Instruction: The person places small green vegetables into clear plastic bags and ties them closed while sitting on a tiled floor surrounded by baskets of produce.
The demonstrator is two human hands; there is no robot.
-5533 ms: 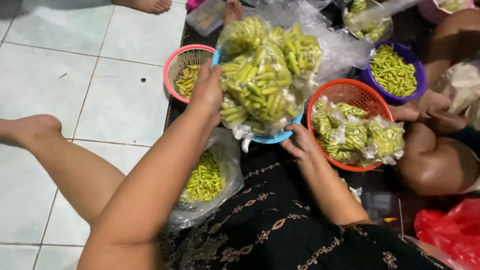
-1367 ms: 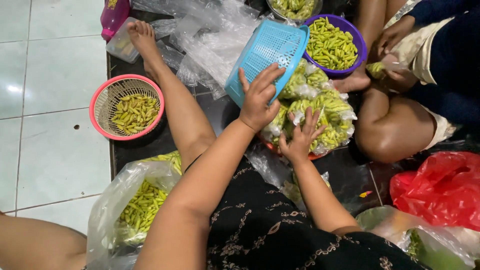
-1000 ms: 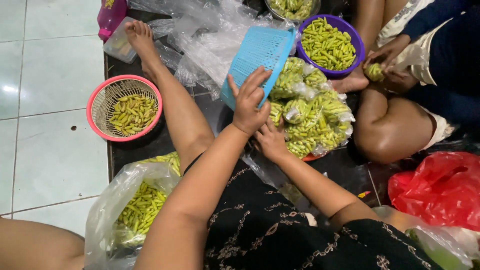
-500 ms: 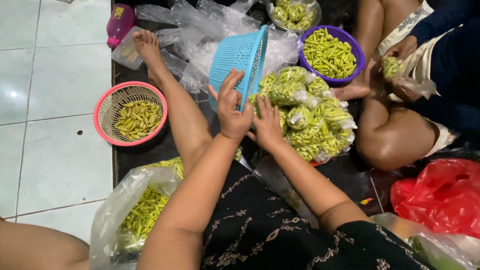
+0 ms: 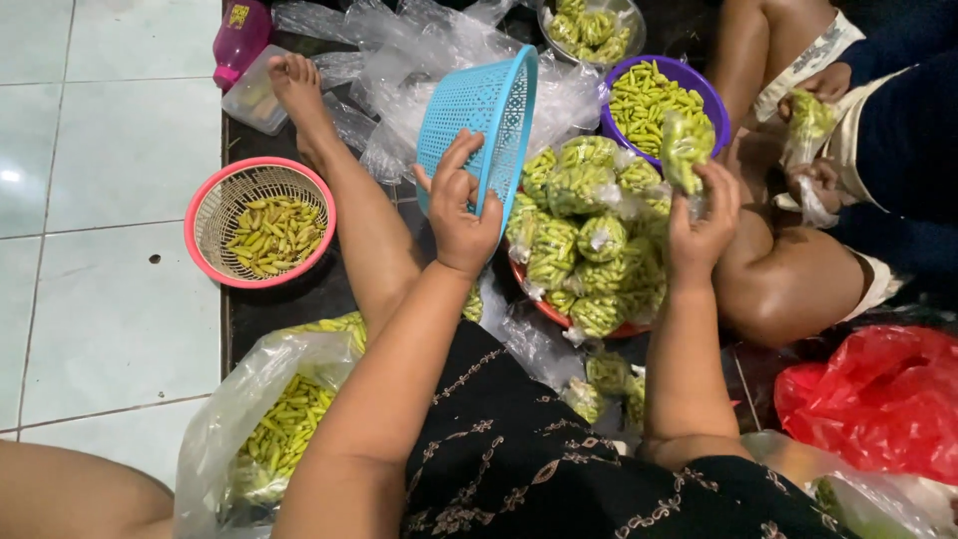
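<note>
Left hand is tilting the light blue perforated plastic basket, fingers gripping its rim | right hand is lifting one clear bag of green chillies, fingers closed, above the heap of bagged chillies | step: sorting bags.

Black garment, pale embroidered chain pattern; bare arms, bare legs, barefoot.
</note>
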